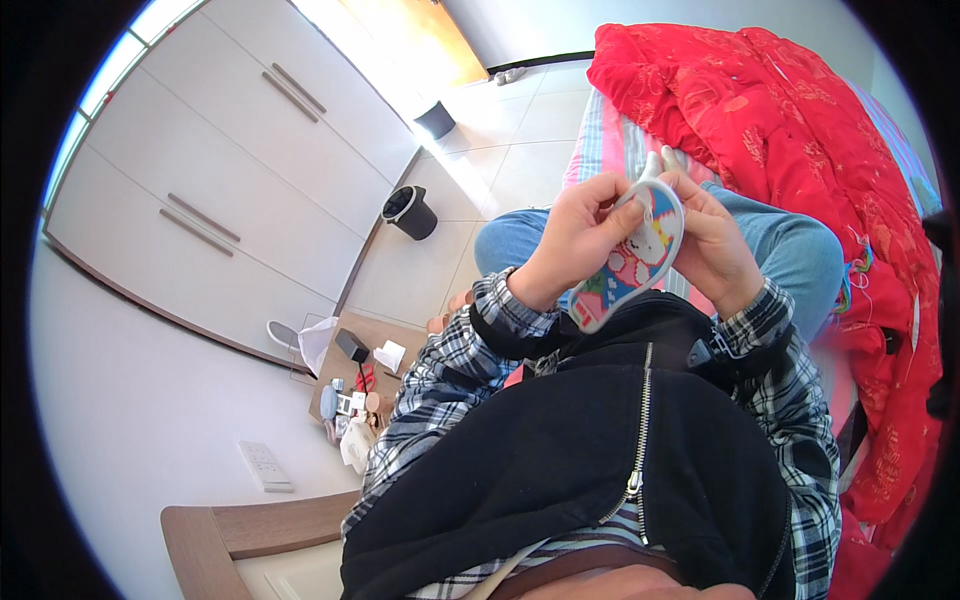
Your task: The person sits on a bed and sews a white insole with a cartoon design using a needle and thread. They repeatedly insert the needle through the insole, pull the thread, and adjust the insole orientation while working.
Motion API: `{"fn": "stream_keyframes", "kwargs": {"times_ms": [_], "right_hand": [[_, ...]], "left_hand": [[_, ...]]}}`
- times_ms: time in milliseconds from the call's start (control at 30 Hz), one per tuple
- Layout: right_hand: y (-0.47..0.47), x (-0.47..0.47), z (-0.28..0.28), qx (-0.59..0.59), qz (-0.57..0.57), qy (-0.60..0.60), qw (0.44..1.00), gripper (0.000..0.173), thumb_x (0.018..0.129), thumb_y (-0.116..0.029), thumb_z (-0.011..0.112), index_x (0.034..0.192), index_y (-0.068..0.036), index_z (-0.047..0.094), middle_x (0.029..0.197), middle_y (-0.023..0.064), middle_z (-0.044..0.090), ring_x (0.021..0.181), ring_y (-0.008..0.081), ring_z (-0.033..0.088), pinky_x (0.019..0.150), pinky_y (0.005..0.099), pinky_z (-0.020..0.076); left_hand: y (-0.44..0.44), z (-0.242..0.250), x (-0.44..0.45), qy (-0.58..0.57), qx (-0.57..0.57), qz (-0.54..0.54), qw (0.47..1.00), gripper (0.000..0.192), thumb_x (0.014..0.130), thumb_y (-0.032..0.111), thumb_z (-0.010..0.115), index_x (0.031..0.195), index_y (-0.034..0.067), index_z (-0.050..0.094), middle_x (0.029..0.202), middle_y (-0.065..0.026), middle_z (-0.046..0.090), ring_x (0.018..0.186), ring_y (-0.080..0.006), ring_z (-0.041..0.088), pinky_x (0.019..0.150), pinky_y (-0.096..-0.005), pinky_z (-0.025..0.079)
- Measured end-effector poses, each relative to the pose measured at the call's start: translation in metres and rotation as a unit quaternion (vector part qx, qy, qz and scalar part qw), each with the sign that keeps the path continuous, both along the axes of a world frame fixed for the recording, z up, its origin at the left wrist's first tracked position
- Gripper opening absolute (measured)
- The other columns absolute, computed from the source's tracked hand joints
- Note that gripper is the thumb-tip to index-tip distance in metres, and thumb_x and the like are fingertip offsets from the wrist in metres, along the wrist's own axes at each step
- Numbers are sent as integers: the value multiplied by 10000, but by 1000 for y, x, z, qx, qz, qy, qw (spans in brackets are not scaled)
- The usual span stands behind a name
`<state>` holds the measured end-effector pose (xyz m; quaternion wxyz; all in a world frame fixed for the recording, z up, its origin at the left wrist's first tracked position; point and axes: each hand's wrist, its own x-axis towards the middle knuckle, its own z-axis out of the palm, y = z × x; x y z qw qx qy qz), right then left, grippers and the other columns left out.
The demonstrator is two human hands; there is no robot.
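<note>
A cross-stitched insole (632, 259) with a white cartoon figure on blue and a pale bound edge is held up over my lap. My left hand (581, 229) grips its upper left side, the thumb lying on the stitched face. On the opposite edge, my right hand (709, 232) pinches the upper right rim, with its fingers partly behind the insole. A pale loose thread (648, 216) shows near my left thumb tip. Whether a needle is between the fingers is too small to tell.
A bed with a red quilt (750, 112) and striped sheet lies to the right, with coloured threads (855, 277) beside my knee. At left, a wooden bedside table (382, 330) bears red scissors (365, 377) and small items. A black bin (410, 214) stands by the white wardrobe (225, 150).
</note>
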<state>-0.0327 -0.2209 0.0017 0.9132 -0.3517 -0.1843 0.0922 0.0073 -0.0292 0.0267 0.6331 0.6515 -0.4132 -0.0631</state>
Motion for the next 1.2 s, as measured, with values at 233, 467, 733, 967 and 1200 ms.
{"fn": "stream_keyframes", "kwargs": {"times_ms": [233, 467, 733, 967, 1200], "right_hand": [[4, 5, -3, -86, -197, -19, 977, 51, 1062, -140, 516, 1107, -117, 514, 958, -7, 608, 840, 75, 619, 731, 229, 508], [4, 12, -3, -92, -221, -27, 971, 60, 1058, -127, 524, 1085, -76, 509, 848, -9, 516, 661, 52, 455, 577, 221, 383], [14, -2, 24, -233, -268, -182, 917, 57, 1045, -100, 540, 1077, -53, 539, 777, -10, 524, 599, 77, 478, 535, 234, 399], [19, -14, 42, -402, -402, -362, 739, 86, 983, -50, 604, 1058, -28, 641, 850, 98, 709, 763, 207, 714, 646, 283, 522], [16, -17, 45, -453, -441, -405, 660, 116, 948, -62, 637, 1054, -47, 683, 861, 82, 723, 774, 231, 719, 705, 312, 525]], "left_hand": [[-5, -4, 3, 100, -37, 3, 994, 192, 1025, 199, 621, 1086, 17, 635, 952, -16, 672, 833, -50, 602, 764, -212, 508], [-4, -8, 7, 147, -60, -13, 987, 177, 1048, 187, 573, 1104, 24, 617, 954, -10, 667, 809, -28, 593, 729, -193, 498], [-5, 0, 6, 283, -205, -172, 921, 184, 1061, 199, 462, 1036, 57, 577, 763, -35, 529, 630, -116, 458, 583, -275, 404], [-6, -10, 7, 380, -267, -333, 821, 230, 1039, 267, 448, 997, 66, 552, 749, -40, 447, 607, -138, 387, 565, -289, 359], [-4, -12, 4, 397, -257, -332, 816, 262, 1037, 306, 454, 993, 62, 538, 765, -41, 449, 625, -142, 385, 589, -280, 368]]}}
